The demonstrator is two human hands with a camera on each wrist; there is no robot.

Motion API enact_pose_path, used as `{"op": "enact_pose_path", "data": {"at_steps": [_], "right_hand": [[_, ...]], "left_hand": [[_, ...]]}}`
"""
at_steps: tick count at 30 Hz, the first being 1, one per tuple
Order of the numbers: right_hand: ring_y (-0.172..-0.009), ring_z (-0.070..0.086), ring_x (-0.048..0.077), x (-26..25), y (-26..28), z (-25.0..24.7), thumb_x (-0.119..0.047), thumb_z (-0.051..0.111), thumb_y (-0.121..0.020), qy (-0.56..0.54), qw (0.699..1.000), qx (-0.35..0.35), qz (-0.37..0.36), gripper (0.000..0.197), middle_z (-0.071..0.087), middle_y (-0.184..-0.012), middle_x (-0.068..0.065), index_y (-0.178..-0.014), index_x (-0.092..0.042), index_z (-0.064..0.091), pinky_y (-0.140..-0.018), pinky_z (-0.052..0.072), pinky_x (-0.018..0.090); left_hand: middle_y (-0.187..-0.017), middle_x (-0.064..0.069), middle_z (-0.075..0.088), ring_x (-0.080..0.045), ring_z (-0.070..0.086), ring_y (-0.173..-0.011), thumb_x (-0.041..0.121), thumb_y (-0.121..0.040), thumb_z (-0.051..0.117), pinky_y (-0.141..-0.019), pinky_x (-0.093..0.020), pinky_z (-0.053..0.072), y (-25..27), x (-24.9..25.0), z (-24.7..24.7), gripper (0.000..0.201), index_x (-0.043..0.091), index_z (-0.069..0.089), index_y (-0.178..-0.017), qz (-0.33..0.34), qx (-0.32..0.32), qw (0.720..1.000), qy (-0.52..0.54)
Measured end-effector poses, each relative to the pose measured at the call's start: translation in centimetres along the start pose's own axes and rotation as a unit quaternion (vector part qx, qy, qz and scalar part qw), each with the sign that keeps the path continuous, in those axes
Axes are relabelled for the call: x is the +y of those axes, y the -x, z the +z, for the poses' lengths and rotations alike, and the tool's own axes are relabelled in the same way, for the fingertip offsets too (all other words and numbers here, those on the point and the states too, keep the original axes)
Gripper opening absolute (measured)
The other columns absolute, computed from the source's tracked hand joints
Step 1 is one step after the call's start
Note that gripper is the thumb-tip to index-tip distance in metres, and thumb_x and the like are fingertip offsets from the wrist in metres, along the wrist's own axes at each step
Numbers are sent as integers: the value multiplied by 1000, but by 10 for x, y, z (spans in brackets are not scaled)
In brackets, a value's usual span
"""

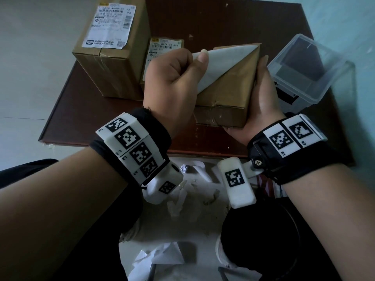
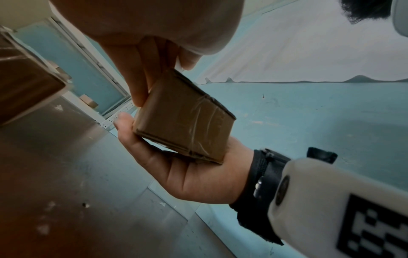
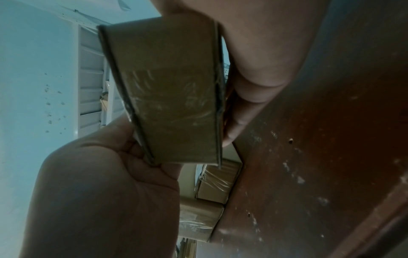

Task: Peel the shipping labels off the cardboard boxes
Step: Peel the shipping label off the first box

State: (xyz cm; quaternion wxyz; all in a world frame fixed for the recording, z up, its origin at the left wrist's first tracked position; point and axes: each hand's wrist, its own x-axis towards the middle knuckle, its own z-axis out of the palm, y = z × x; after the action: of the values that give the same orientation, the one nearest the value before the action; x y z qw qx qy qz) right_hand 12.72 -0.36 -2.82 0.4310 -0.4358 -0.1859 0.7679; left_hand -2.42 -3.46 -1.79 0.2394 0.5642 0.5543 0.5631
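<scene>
While raised just above the worktop [image 1: 85, 110]: small box [image 1: 225, 94] being cradled in right hand [image 1: 261, 102], left hand [image 1: 172, 78] pinching half-lifted white label [image 1: 219, 61] on its top face.

A clear plastic container [image 1: 310, 69] sits open at the right edge of my dark brown worktop [image 1: 223, 21]. Crumpled paper scraps [image 1: 162, 258] litter the pale floor [image 1: 24, 37] below me.

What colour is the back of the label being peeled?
Plain white, no print showing; the label shows best in the head view, pinched by the left hand.
</scene>
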Motion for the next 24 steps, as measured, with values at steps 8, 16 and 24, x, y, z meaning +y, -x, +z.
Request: {"op": "enact_pose_path", "data": {"at_steps": [8,16,24], "right_hand": [[-109,79,36,-1,2,2,-83,26,-102,3,1000,7,3,88,79,-119,21,-133,-12,69,-91,66,53],[-116,76,37,-1,2,2,-82,26,-102,7,1000,1,0,89,78,-124,20,-138,-13,67,-97,64,54],[-120,74,37,-1,1,1,-81,27,-103,12,1000,-1,-9,88,76,-129,20,-143,-13,65,-103,61,55]], "left_hand": [[-53,8,29,-4,27,-52,20,-100,61,-54,-21,25,-1,1,0,51,22,35,-57,-9,-1,1000,2],[-52,8,31,-3,29,-51,20,-100,61,-53,-19,26,-1,1,0,48,17,39,-57,-10,1,1000,4],[-52,7,32,-3,29,-51,20,-100,62,-54,-20,27,-1,2,1,50,22,37,-56,-14,1,1000,11]]}}
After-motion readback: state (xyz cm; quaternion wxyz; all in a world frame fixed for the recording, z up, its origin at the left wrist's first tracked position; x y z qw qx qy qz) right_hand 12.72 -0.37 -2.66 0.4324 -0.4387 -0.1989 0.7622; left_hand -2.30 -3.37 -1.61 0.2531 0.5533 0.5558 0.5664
